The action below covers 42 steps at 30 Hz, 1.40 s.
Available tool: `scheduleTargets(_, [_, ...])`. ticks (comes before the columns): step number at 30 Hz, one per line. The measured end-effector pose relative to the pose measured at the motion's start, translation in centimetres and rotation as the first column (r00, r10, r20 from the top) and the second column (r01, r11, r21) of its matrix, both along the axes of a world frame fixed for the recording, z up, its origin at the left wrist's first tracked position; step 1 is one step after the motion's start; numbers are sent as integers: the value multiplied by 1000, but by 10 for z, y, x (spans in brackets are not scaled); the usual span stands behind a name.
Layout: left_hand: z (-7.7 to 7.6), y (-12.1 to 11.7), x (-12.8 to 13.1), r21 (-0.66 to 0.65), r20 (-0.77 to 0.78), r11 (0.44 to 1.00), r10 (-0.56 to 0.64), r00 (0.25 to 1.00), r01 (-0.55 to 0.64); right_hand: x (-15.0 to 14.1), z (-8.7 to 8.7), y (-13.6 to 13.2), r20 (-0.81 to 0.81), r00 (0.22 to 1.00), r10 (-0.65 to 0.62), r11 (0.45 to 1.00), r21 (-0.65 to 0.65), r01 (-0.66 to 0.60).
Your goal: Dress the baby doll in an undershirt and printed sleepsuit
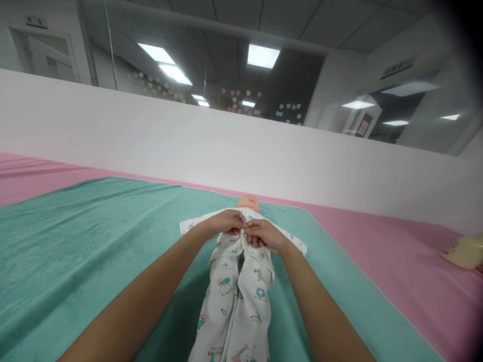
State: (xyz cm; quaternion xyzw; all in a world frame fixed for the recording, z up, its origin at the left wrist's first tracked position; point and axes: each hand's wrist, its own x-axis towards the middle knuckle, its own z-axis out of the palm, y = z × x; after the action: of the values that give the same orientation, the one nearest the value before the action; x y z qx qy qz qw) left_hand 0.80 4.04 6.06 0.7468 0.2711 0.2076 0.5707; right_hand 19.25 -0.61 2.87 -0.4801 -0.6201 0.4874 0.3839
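A baby doll (249,202) lies on its back, its head away from me. It wears a white printed shirt (228,246) with the sleeves spread out, and white trousers (252,301) with small animal prints. My left hand (229,222) is closed in a pinch on the left front edge of the shirt at chest height. Beside it my right hand (264,234) pinches the other front edge, the fingertips of both hands nearly touching. Below them the shirt front hangs apart. Any fastener between the fingers is hidden.
Under the doll is a green blanket (94,241) over a pink sheet (362,236). A low white wall (188,146) with glass above runs behind. A pale yellow thing (464,251), its kind unclear, lies at the right edge.
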Motion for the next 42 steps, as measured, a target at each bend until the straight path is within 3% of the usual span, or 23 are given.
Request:
scheduleTargets(14, [-5, 5, 1, 26, -4, 999, -20, 1000, 20, 1, -2, 2, -17, 1000, -10, 1000, 3, 10])
scheduleTargets(42, [-1, -4, 7, 110, -68, 990, 100, 993, -92, 2, -4, 3, -43, 999, -5, 1000, -1, 5])
